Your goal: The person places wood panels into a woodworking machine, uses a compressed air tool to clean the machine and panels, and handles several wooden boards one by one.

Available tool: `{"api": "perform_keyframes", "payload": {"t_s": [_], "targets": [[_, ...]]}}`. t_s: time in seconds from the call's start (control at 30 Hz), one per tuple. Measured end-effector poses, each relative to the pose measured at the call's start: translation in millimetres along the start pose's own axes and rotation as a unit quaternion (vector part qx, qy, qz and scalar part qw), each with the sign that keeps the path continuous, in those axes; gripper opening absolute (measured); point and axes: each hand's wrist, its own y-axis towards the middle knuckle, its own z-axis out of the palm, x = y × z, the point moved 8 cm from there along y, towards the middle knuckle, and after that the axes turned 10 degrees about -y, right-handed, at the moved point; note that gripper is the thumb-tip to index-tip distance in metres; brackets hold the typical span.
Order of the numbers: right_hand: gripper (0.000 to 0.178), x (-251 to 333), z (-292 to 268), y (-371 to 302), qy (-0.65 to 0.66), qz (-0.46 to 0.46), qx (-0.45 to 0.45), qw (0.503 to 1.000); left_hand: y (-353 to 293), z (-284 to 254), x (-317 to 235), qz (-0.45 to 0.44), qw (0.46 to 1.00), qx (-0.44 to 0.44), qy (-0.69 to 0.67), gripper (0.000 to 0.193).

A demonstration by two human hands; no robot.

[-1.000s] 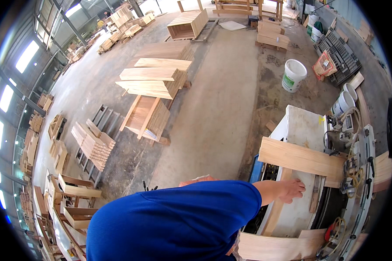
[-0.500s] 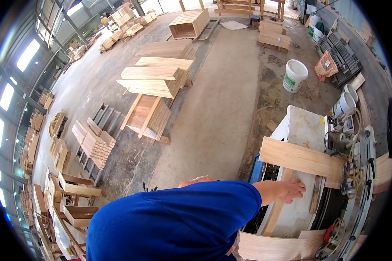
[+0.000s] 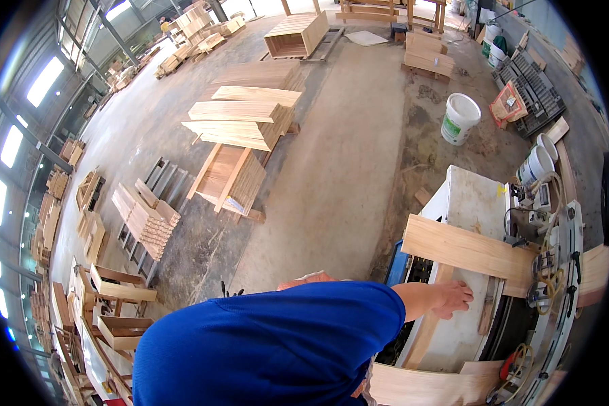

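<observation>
My left hand [image 3: 453, 300] reaches in from the blue sleeve [image 3: 277, 338] and rests on the white top of a machine [image 3: 450, 338]. Its fingers are slightly bent and a little apart, and I see nothing held in them. Beside the wrist, a narrow wooden strip [image 3: 424, 338] lies along the machine top. A wide pale board [image 3: 467, 249] crosses the machine just beyond the hand, and another wide board [image 3: 426, 387] lies across its near end. Right of the fingers is a thin dark wood strip [image 3: 487, 306]. My right hand does not show.
Hoses and fittings [image 3: 547, 271] line a metal rail [image 3: 572, 250] on the machine's right side. A white bucket [image 3: 461, 118] stands on the floor beyond. Stacked boards [image 3: 237, 122] sit left of the walkway, with wooden frames [image 3: 122, 291] at lower left.
The view has shifted very slightly. My left hand stays at the same spot on the machine top, and the boards have not moved.
</observation>
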Motion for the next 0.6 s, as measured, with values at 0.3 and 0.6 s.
{"api": "perform_keyframes", "payload": {"t_s": [0.3, 0.6], "targets": [[0.035, 2.7, 1.0, 0.0, -0.006, -0.011, 0.006, 1.0, -3.6, -5.8, -2.5, 0.007, 1.0, -0.003, -0.015, 0.041], [0.033, 2.6, 3.8, -1.2, -0.014, -0.014, 0.01, 1.0, -2.9, -6.1, -6.1, 0.008, 1.0, 0.007, -0.022, 0.042]]}}
